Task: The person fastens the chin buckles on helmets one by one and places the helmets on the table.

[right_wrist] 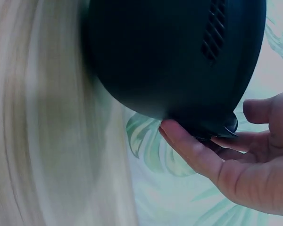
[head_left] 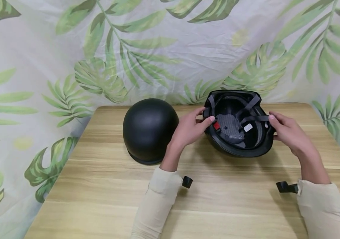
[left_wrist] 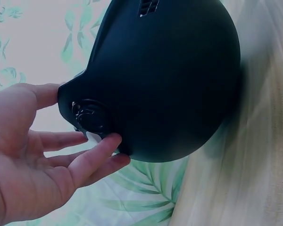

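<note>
A black helmet (head_left: 247, 153) is turned with its opening towards me, its round shell low over the table. Inside show grey straps (head_left: 252, 102), padding, a red buckle piece (head_left: 216, 125) and a white label (head_left: 248, 127). My left hand (head_left: 186, 130) grips its left side, thumb at the rim near the buckle; in the left wrist view its fingers lie by a round side fitting (left_wrist: 93, 117). My right hand (head_left: 291, 133) holds the right side, thumb over a strap at the edge. The right wrist view has the fingers under the vented shell (right_wrist: 165, 61).
A second black helmet (head_left: 150, 127) sits dome up left of the held one, partly behind my left forearm. Both stand towards the back of the wooden table (head_left: 104, 186). A leaf-patterned cloth (head_left: 199, 56) hangs behind the table.
</note>
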The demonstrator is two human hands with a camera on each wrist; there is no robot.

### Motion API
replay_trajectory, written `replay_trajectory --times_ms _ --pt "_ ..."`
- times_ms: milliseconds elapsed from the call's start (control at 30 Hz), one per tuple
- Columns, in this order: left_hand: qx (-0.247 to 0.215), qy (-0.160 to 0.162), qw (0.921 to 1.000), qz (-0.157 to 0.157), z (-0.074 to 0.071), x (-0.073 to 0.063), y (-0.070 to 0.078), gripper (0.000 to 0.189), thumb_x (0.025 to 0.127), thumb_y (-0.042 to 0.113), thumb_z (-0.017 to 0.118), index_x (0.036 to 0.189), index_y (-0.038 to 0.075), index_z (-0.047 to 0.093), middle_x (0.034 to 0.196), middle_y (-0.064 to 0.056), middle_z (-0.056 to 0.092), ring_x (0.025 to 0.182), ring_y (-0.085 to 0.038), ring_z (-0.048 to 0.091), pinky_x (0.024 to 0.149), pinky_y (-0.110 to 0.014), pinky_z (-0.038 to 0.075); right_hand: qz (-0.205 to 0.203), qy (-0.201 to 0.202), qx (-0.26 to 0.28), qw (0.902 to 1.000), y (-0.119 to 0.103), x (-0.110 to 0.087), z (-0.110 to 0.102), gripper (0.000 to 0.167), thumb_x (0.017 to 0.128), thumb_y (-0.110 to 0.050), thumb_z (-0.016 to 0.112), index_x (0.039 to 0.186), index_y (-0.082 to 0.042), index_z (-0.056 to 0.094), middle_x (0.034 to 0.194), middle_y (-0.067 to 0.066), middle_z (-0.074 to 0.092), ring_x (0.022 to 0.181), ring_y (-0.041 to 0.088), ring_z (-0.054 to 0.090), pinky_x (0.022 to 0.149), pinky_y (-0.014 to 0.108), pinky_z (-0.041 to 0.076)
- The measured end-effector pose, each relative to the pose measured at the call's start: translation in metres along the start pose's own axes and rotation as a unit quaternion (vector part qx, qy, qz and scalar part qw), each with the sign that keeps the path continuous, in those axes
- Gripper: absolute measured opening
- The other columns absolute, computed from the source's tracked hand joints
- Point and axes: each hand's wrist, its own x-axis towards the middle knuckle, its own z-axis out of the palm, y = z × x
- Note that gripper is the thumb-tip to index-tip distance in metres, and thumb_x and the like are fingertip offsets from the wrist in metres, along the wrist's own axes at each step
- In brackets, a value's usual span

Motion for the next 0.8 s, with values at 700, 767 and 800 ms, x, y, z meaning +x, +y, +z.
replay_trajectory --times_ms 700,767,800 --pt "-0.024 -0.021 0.9983 0.049 -0.009 0.003 -0.008 0.065 0.101 0.039 0.074 0.159 0.023 0.05 0.164 -0.002 0.05 0.144 -0.026 0.059 0.11 -0.045 0.056 -0.034 0.097 -0.041 0.9939 0.008 0.001 0.001 0.058 0.115 -0.03 0.042 0.157 0.009 0.042 0.139 0.026 0.049 0.091 -0.019 0.052 0.075 0.012 0.059" --pt "-0.029 -0.003 0.9981 0.055 -0.004 0.003 -0.005 0.065 0.1 0.039 0.075 0.158 0.023 0.052 0.162 -0.002 0.052 0.141 -0.026 0.061 0.108 -0.043 0.057 -0.031 0.102 -0.045 0.9933 0.009 0.002 0.003 0.056 0.115 -0.03 0.042 0.156 0.009 0.044 0.139 0.028 0.051 0.089 -0.019 0.052 0.073 0.012 0.059" --pt "-0.032 0.007 0.9977 0.059 -0.002 0.002 -0.003 0.064 0.1 0.039 0.076 0.158 0.022 0.053 0.162 -0.002 0.053 0.14 -0.025 0.061 0.108 -0.043 0.058 -0.029 0.101 -0.045 0.9935 0.009 0.003 0.003 0.056 0.115 -0.029 0.043 0.156 0.009 0.044 0.14 0.029 0.052 0.088 -0.019 0.052 0.073 0.012 0.059"
